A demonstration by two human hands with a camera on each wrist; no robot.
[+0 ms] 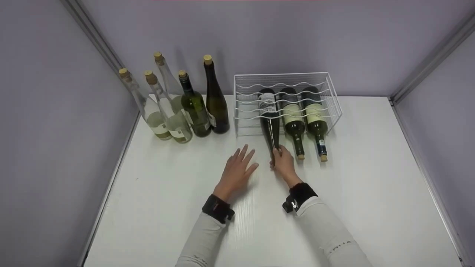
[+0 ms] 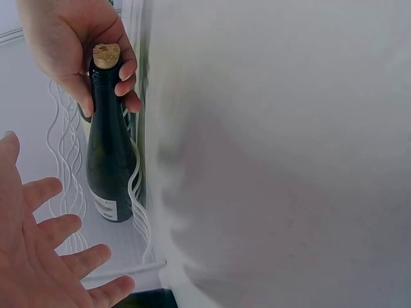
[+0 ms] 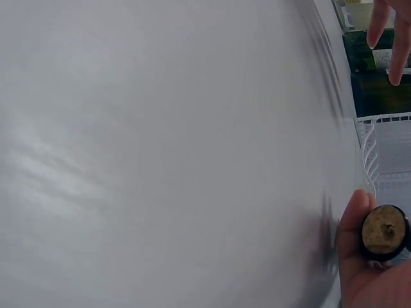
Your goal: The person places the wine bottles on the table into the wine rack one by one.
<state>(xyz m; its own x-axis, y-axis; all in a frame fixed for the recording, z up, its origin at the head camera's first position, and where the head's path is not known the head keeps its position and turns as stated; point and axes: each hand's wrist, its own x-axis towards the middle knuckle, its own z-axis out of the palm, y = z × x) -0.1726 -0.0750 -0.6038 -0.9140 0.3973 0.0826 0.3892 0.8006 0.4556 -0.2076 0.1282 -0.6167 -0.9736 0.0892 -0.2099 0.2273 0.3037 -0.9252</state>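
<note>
A dark corked wine bottle [image 1: 270, 126] lies in the white wire rack [image 1: 246, 118], its neck toward me and its label facing up. My right hand [image 1: 285, 165] grips that bottle's neck near the cork; the cork [image 2: 106, 56] shows above the fingers in the left wrist view. Palm down, my left hand [image 1: 234, 171] hovers or rests left of the neck with fingers spread, holding nothing. To the right in the same rack lie two more bottles, a green one [image 1: 294, 126] and another green one [image 1: 317, 126], both with pale labels and corks toward me.
Left of the rack stand several upright corked bottles: a brown one [image 1: 218, 107], a green one [image 1: 195, 113] and clear ones, such as the clear bottle [image 1: 177, 124]. Grey walls [image 1: 259, 37] enclose the white table [image 1: 167, 207] at the back and sides.
</note>
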